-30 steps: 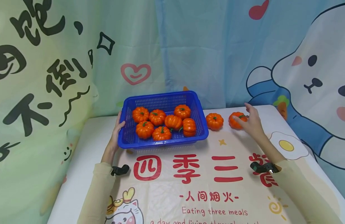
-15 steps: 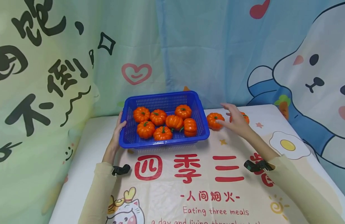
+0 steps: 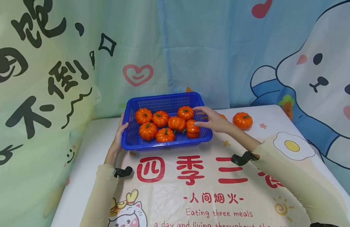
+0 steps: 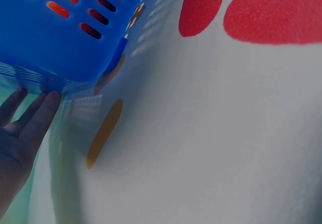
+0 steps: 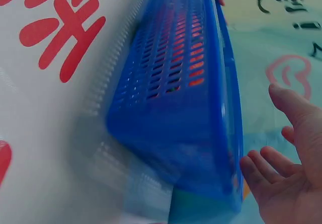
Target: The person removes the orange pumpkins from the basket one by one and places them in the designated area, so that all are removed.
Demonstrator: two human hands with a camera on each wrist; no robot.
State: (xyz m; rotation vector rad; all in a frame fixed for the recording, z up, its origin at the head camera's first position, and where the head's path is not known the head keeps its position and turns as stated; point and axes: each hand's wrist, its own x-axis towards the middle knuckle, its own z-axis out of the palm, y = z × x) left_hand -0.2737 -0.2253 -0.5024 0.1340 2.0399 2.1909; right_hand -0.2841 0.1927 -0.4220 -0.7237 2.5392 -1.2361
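A blue plastic basket (image 3: 160, 147) with pierced walls stands on the table and holds several small orange pumpkins (image 3: 148, 131). My left hand (image 3: 117, 135) touches the basket's left end, its fingers (image 4: 43, 116) extended along the outer wall. Over the right rim reaches my right hand (image 3: 217, 122), thumb and fingers spread apart with nothing between them. Closest to its thumb is a ribbed pumpkin (image 3: 193, 130) inside the basket; contact cannot be told. Outside, one pumpkin (image 3: 222, 116) is mostly hidden behind the right hand. Another pumpkin (image 3: 243, 121) sits farther right.
A printed cloth (image 3: 214, 198) with red characters covers the table. Behind its far edge hangs a patterned curtain (image 3: 197, 63). Both wrists wear a black strapped camera (image 3: 244, 158).
My right hand has moved left, from the rightmost pumpkin past the other loose one to the basket's right rim. The left hand and basket have stayed in place.
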